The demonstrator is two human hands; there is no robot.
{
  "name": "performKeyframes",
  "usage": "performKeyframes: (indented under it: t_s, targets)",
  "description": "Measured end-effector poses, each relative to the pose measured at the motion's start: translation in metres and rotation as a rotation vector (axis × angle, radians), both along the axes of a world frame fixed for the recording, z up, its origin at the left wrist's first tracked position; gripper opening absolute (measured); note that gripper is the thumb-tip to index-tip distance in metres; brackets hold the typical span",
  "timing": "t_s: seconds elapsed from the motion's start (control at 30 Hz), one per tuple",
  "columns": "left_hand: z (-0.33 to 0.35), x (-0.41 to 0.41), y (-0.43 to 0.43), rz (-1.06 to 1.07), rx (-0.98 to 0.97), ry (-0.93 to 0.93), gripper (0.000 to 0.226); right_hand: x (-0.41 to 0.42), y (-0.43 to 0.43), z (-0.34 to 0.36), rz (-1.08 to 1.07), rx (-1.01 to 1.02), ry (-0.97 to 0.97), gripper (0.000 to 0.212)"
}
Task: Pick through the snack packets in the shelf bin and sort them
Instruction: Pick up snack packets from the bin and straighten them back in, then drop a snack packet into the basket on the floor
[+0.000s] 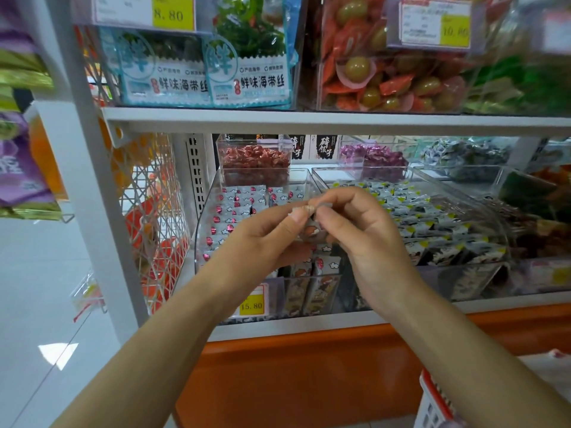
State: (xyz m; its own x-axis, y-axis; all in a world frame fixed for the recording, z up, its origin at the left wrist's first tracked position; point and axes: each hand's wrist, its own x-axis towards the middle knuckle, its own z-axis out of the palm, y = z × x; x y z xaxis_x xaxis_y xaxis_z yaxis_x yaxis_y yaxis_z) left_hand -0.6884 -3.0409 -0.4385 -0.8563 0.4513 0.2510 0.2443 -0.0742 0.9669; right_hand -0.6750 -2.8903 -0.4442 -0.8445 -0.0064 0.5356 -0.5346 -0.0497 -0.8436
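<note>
A clear plastic shelf bin (202, 217) on the lower shelf holds several small silver snack packets (238, 202) printed with red ovals and clouds. Above that bin, my left hand (262, 239) and my right hand (355, 223) meet at the fingertips. Both pinch one small snack packet (312, 228) between thumb and fingers. The packet is mostly hidden by my fingers; a bit of orange-brown print shows. More packets stand upright at the bin's front (321, 273).
A second clear bin (500, 223) to the right holds black, white and yellow packets. Behind stand small bins of red (255, 159) and purple (374, 156) sweets. The upper shelf (309, 118) carries seaweed packs and orange snack packs. A yellow price tag (251, 305) fronts the bin.
</note>
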Motion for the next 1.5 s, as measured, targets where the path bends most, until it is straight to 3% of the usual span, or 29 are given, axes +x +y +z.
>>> performKeyframes:
  t_s: [0.3, 0.53, 0.73, 0.93, 1.1, 1.2, 1.33, 1.43, 1.5]
  targets:
    - [0.001, 0.002, 0.001, 0.047, 0.040, 0.031, 0.033, 0.002, 0.008, 0.003, 0.203, -0.276, -0.166, 0.004]
    - [0.002, 0.006, 0.003, 0.097, 0.024, 0.112, 0.039, 0.004, 0.015, 0.007, 0.246, -0.325, -0.216, 0.007]
    - [0.005, 0.013, 0.014, 0.063, 0.003, 0.176, 0.046, 0.013, 0.025, 0.014, 0.173, -0.210, -0.098, 0.008]
    - [0.005, 0.033, 0.050, -0.031, 0.065, 0.111, 0.045, 0.045, 0.059, 0.015, 0.044, -0.093, -0.032, 0.016]
    - [0.006, 0.057, 0.099, -0.210, 0.100, 0.012, 0.039, 0.090, 0.114, 0.003, -0.305, 0.303, -0.066, 0.035]
    - [-0.003, 0.071, 0.133, -0.264, 0.008, -0.057, 0.049, 0.114, 0.142, -0.010, -0.482, 0.381, -0.107, 0.034]
    - [-0.027, 0.083, 0.182, -0.179, -0.243, -0.048, 0.054, 0.137, 0.192, -0.057, -0.639, 0.262, -0.313, 0.028]
    - [-0.054, 0.084, 0.215, -0.174, -0.340, -0.048, 0.030, 0.149, 0.229, -0.130, -0.687, 0.200, -0.631, 0.013]
    - [-0.072, 0.084, 0.234, -0.202, -0.411, -0.037, 0.013, 0.156, 0.249, -0.185, -0.761, 0.202, -0.828, 0.027]
